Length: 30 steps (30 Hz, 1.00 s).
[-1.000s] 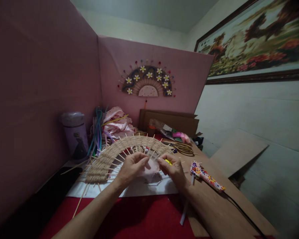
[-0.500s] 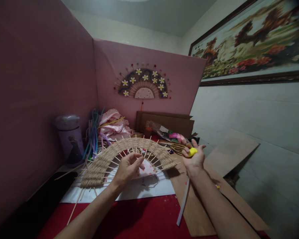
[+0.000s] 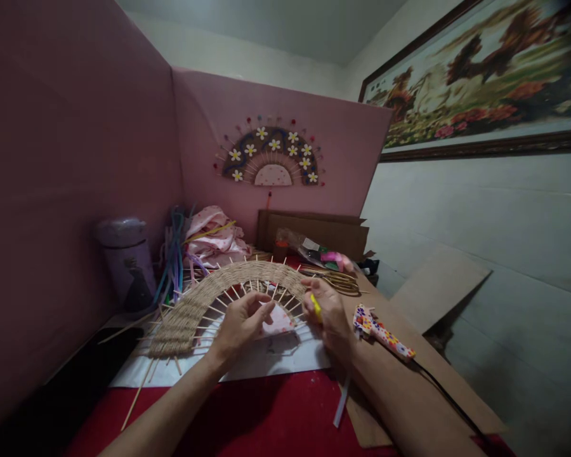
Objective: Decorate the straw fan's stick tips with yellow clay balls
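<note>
Woven jute covers the fan-shaped frame (image 3: 204,298) of thin sticks, lying on white paper (image 3: 271,362) on the worktop. Left hand (image 3: 240,324) rests on its spokes, fingers loosely curled. Right hand (image 3: 330,314) pinches a small yellow piece (image 3: 316,307) beside the frame's right edge.

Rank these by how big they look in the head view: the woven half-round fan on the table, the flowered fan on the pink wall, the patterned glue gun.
1. woven fan
2. flowered fan, though it hangs farther off, so its true size is unsure
3. patterned glue gun
</note>
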Each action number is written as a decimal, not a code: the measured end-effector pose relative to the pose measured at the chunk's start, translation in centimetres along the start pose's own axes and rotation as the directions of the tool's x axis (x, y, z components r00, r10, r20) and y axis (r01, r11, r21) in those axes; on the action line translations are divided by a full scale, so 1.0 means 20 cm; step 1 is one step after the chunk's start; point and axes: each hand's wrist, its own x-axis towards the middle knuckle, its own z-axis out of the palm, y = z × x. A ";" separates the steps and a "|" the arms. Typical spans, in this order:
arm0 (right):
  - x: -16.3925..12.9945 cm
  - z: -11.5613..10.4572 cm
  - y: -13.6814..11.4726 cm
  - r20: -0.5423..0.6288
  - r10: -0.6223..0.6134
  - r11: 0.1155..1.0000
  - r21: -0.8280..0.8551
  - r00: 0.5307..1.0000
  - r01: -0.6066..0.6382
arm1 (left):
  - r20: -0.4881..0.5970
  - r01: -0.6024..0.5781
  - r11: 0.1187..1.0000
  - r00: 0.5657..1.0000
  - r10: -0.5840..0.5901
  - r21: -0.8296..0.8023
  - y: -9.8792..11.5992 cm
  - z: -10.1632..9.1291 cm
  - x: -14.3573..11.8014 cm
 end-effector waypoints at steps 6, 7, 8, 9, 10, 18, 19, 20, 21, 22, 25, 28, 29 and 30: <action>-0.09 0.11 0.04 0.254 -0.013 0.998 0.056 0.967 -0.002 | 0.058 -0.339 0.851 0.937 0.345 0.400 0.01 0.02 -0.02; -0.10 0.13 0.02 0.285 0.008 0.996 0.083 0.959 -0.033 | 0.091 -0.421 0.784 0.898 0.430 0.456 0.01 0.02 -0.02; -0.10 0.14 0.01 0.314 0.035 0.993 0.097 0.949 -0.068 | 0.124 -0.489 0.712 0.857 0.500 0.504 0.01 0.03 -0.02; -0.11 0.15 -0.01 0.341 0.058 0.990 0.100 0.938 -0.097 | 0.139 -0.531 0.648 0.820 0.555 0.545 0.00 0.03 -0.02; -0.11 0.16 -0.02 0.369 0.083 0.988 0.093 0.926 -0.126 | 0.147 -0.554 0.597 0.792 0.592 0.580 0.00 0.03 -0.02; -0.07 0.15 -0.03 0.487 0.259 0.963 -0.063 0.834 -0.263 | 0.155 -0.604 0.611 0.765 0.626 0.513 -0.03 -0.02 0.01; -0.06 0.15 -0.04 0.470 0.274 0.961 -0.093 0.839 -0.261 | 0.077 -0.560 0.676 0.794 0.602 0.479 -0.02 -0.02 0.01; -0.05 0.15 -0.05 0.439 0.279 0.960 -0.131 0.854 -0.246 | -0.010 -0.505 0.743 0.824 0.566 0.439 -0.02 -0.03 0.01; -0.04 0.15 -0.05 0.404 0.276 0.959 -0.179 0.872 -0.220 | -0.103 -0.439 0.808 0.852 0.514 0.393 -0.01 -0.03 0.01; -0.03 0.16 -0.06 0.378 0.268 0.954 -0.235 0.886 -0.188 | -0.185 -0.374 0.867 0.875 0.447 0.328 0.00 -0.04 0.02; -0.01 0.21 -0.05 0.375 0.211 0.920 -0.387 0.903 -0.054 | -0.278 -0.225 0.974 0.935 0.221 0.019 0.01 -0.05 0.03; 0.00 0.24 0.00 0.354 0.000 0.854 -0.486 0.935 0.184 | -0.239 -0.144 0.945 0.968 0.072 -0.295 0.01 -0.05 0.04; -0.01 0.24 0.03 0.334 -0.104 0.808 -0.521 0.937 0.275 | -0.223 -0.113 0.921 0.974 0.029 -0.372 0.02 -0.06 0.05; -0.01 0.23 0.05 0.319 -0.212 0.745 -0.559 0.924 0.365 | -0.209 -0.081 0.896 0.978 -0.013 -0.436 0.02 -0.06 0.05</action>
